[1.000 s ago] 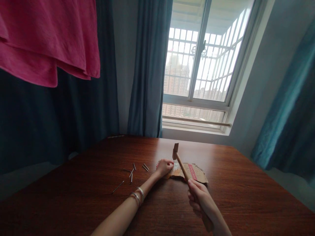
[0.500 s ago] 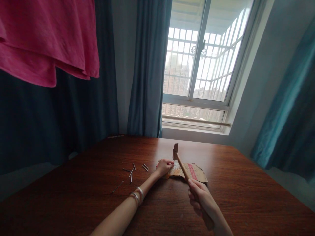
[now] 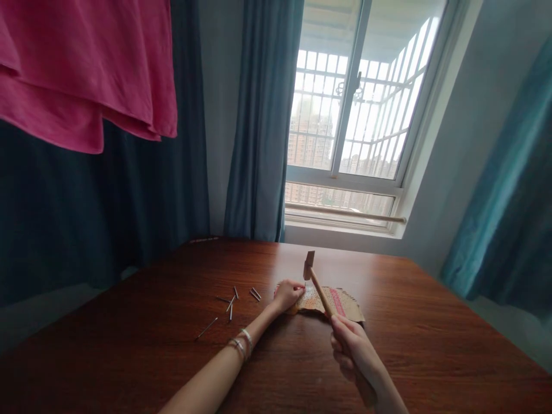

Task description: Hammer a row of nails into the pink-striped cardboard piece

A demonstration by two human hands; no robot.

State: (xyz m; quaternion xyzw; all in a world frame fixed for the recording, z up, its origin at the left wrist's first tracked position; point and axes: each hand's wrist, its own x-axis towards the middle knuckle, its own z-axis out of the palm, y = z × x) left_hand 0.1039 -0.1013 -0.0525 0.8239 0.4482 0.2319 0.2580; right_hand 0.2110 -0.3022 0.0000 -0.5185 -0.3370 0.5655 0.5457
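Note:
My right hand (image 3: 351, 345) is closed around the wooden handle of a hammer (image 3: 319, 294), whose head is raised over the work. Under it my left hand (image 3: 290, 294) pinches a thin metal rod (image 3: 305, 284), which stands upright just below the hammer's head; whether the two touch I cannot tell. The rod's lower end is hidden by my fingers. Beneath lies a flat tan piece (image 3: 351, 310) with rows of small marks, a pink band and a slitted edge; its material is not clear. My left hand rests on its left end.
On the brown wooden table (image 3: 142, 351), several loose metal rods (image 3: 230, 311) lie left of my left hand. A pink cloth (image 3: 86, 75) hangs at the upper left. Behind the table are a blue curtain (image 3: 259, 126) and a barred window (image 3: 371, 115).
The hammer's head has shifted very slightly to the right, and a bit more of the thin rod shows beneath it. My left hand stays in place; the view has moved a little.

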